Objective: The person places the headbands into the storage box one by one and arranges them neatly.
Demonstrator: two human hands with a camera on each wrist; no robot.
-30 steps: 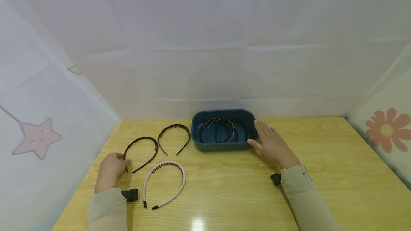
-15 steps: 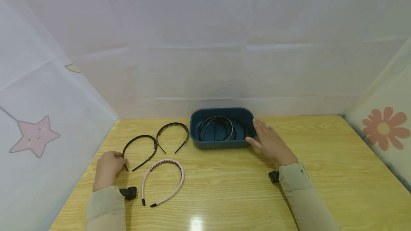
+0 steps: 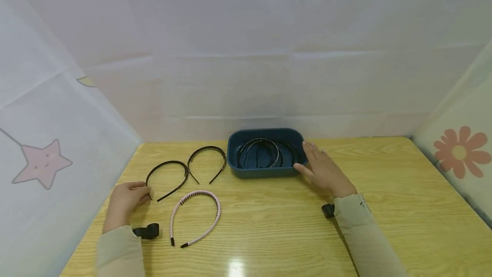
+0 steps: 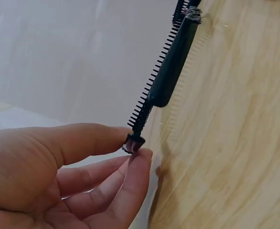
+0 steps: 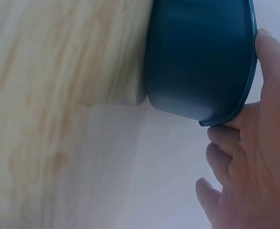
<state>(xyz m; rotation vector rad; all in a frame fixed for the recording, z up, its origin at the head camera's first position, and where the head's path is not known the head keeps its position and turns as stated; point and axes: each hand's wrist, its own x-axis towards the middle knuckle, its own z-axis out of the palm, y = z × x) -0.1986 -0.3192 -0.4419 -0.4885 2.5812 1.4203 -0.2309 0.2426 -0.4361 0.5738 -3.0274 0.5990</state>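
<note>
My left hand (image 3: 124, 201) pinches one end of a black toothed headband (image 3: 169, 162) at the table's left side. In the left wrist view, thumb and fingertips meet on the tip of the headband (image 4: 171, 71), whose comb teeth show along one edge. Behind it, nearly touching, lies a second black headband (image 3: 207, 148). A pink headband (image 3: 219, 208) with black tips rests in front. At the back, my right hand (image 3: 326, 172) lies against the right end of a dark blue bin (image 3: 265, 173), fingers straight, thumb at the rim. Several dark headbands (image 3: 261, 139) are inside the bin.
The wooden table (image 3: 269, 225) runs back to a pale cloth wall (image 3: 246, 76). Side cloths with a star (image 3: 42, 163) and a flower (image 3: 461, 153) bound it left and right. The bin stands at the back edge by the wall.
My left hand has shifted slightly left, and the held headband's free tip has moved a little toward the back. The right hand stays at the bin.
</note>
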